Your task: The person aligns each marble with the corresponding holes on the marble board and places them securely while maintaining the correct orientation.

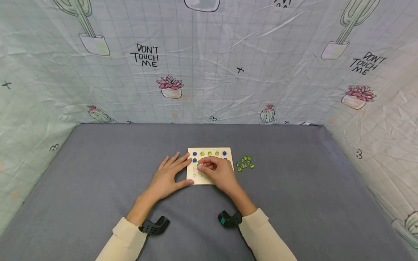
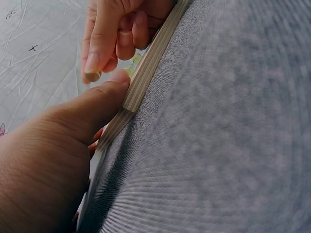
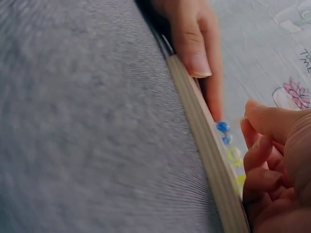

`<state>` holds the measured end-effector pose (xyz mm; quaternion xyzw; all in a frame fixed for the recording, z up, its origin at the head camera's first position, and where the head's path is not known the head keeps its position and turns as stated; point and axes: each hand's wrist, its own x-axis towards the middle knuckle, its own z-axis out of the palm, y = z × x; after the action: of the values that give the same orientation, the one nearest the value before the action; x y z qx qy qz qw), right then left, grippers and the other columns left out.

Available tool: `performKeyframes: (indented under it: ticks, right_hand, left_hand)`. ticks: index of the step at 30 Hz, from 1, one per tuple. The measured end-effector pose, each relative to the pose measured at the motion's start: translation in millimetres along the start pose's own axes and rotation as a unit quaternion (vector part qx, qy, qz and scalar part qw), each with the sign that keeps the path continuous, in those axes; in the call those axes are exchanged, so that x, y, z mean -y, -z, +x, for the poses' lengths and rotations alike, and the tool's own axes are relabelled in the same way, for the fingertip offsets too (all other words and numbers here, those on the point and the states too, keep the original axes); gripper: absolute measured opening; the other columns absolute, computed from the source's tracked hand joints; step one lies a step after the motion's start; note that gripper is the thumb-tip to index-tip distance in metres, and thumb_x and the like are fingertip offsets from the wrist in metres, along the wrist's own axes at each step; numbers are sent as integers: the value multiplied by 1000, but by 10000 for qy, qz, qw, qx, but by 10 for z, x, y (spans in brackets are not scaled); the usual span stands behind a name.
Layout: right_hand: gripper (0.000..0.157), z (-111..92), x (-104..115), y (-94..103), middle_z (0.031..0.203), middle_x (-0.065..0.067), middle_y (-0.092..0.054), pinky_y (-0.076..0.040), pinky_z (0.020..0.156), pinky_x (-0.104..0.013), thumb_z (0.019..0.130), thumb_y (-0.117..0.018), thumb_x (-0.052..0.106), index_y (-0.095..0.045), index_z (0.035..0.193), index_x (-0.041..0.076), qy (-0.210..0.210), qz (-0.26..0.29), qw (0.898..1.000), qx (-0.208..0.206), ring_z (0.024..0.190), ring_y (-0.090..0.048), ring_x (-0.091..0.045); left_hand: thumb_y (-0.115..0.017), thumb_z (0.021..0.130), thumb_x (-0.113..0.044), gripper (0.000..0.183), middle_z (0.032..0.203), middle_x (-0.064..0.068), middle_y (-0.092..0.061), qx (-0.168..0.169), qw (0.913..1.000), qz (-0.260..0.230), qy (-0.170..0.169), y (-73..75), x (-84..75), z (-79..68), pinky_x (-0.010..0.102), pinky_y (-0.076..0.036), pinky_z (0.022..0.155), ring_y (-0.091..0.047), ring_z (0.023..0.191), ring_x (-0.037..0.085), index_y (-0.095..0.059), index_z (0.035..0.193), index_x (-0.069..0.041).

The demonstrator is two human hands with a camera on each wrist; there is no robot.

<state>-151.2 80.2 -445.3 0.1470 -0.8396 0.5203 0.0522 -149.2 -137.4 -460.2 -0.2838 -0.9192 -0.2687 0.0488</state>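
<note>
A pale wooden board (image 1: 205, 182) lies on the table with round hollows. Blue marbles (image 1: 194, 153) and yellow-green marbles (image 1: 209, 153) sit in its far row, and more blue ones lie in the row below. My left hand (image 1: 167, 177) rests at the board's left side, fingers spread and thumb on the near left corner. Over the board's left half, my right hand (image 1: 221, 173) pinches a greenish marble (image 2: 93, 76) between thumb and index finger. Part of the board is hidden beneath this hand. Two bare hollows (image 1: 194, 175) show at the left.
Several loose yellow-green marbles (image 1: 245, 164) lie in a cluster just right of the board. The grey cloth-covered table (image 1: 130, 156) spreads around it. A patterned curtain (image 1: 209, 72) stands behind and at both sides. Each wrist wears a black camera band (image 1: 155, 225).
</note>
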Motion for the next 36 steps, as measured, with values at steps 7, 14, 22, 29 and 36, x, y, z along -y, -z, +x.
performKeyframes:
  ticks: [7,14,22,29,36]
  right_hand:
    - [15,1,3,-110,73,9,-62,-43,51,-21,83,-76,20,-74,96,12,76,-346,9993,-105,57,-51,-6]
    - [15,9,3,-160,71,9,-59,-33,47,-21,84,-76,20,-74,97,12,319,-921,9949,-246,53,-42,-5]
    - [16,4,-11,-159,72,10,-58,-33,48,-22,84,-76,23,-75,98,15,628,-1620,9845,-259,53,-39,-4]
    - [16,14,4,-154,73,10,-59,-32,48,-22,84,-76,22,-75,99,15,637,-1729,9824,-293,52,-39,-4]
    - [18,15,-9,-177,74,10,-59,-32,48,-21,84,-76,22,-76,100,15,611,-1723,9828,-254,52,-39,-4]
  left_hand:
    - [-69,84,-49,73,151,5,-36,-43,10000,3,-55,1,14,-2,54,-9,113,-24,141,33,-47,144,-13]
    - [-69,85,-48,72,151,5,-36,-30,10000,-2,-75,18,18,2,53,-9,114,-24,141,33,-46,144,-13]
    - [-68,85,-48,73,152,4,-34,31,10000,-41,-25,6,6,19,54,-8,114,-23,141,33,-45,145,-13]
    - [-68,85,-48,73,152,5,-34,69,10000,-62,-32,21,1,43,55,-8,113,-22,141,33,-45,145,-13]
    - [-68,85,-48,73,152,5,-34,131,9999,-89,44,27,12,40,55,-8,113,-22,141,34,-44,145,-13]
